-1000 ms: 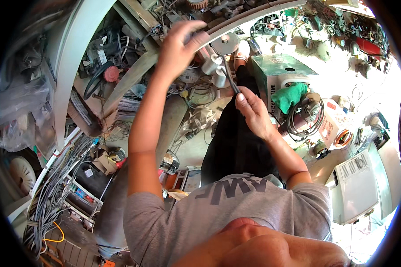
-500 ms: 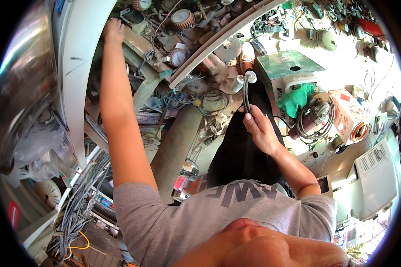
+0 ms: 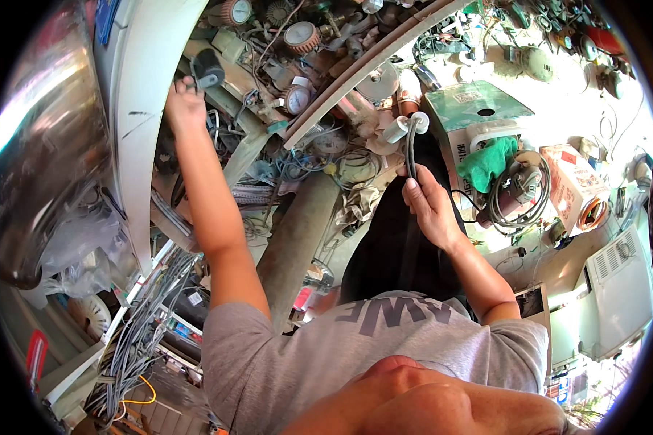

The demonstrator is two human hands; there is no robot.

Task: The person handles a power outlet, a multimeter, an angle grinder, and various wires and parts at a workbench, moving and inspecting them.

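Note:
My left hand (image 3: pixel 186 109) reaches into the shelf of parts at the upper left, fingers closed at the edge of a dark cylindrical part (image 3: pixel 209 69) with a rounded end. How far the fingers wrap round it is partly hidden. My right hand (image 3: pixel 432 206), in front of my dark trousers, closes round a doubled grey cable (image 3: pixel 411 148). Two pale cylindrical pieces (image 3: pixel 397 130) sit at the cable's upper end. Beyond the left hand lie dusty pressure gauges (image 3: pixel 301 36) with reddish rims, among fittings and wires.
A slanting shelf edge (image 3: pixel 370 69) runs between the hands. To the right stand a green-topped box (image 3: pixel 479 101), a green cloth (image 3: pixel 488 165), a coiled-cord power tool (image 3: pixel 519 192) and a cardboard box (image 3: pixel 573 181). A white panel (image 3: pixel 141 109) borders my left arm.
My left hand has drawn back toward me, and the dark cylindrical part has come along with it. My right hand keeps its hold on the cable; the whole view has shifted slightly.

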